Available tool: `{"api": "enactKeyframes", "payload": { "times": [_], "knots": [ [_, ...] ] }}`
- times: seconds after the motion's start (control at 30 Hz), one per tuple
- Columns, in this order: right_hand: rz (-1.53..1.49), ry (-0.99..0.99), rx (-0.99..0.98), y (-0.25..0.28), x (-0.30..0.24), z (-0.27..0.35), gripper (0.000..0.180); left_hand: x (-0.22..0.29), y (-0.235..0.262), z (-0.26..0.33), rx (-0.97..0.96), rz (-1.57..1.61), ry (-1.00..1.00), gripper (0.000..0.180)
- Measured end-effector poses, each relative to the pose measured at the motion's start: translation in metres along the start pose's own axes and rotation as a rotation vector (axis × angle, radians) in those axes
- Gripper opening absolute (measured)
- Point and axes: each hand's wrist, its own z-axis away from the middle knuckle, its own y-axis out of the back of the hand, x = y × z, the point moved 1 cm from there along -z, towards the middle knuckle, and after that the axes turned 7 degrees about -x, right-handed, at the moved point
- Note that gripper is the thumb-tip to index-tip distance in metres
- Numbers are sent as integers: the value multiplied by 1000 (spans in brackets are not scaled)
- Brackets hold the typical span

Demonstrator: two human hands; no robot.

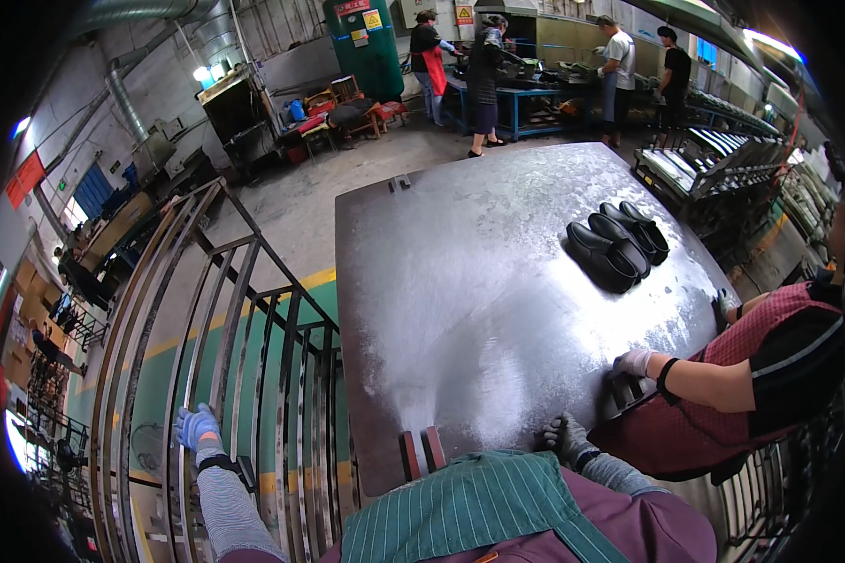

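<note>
Scuffed metal counter [479, 281]: right hand [565, 437] rested at 5 o'clock, fingers curled together, left hand [195, 426] fingers clamped on rack [207, 310] at 8.

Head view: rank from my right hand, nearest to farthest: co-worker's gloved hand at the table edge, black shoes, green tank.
1. Co-worker's gloved hand: on the metal table's right edge, just up-right of the right hand.
2. Black shoes: lying in a group on the table's far right part.
3. Green tank: upright at the back of the hall, beyond the table.
</note>
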Motion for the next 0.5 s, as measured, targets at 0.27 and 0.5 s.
{"api": "enactKeyframes", "payload": {
  "times": [0.27,0.5],
  "knots": [
    [-4,-9,-36,0,0,1,25,0,2,2,-10,8,-3,63],
    [-15,-13,-22,1,0,2,26,-2,-2,-2,6,-3,-3,63]
  ]
}}
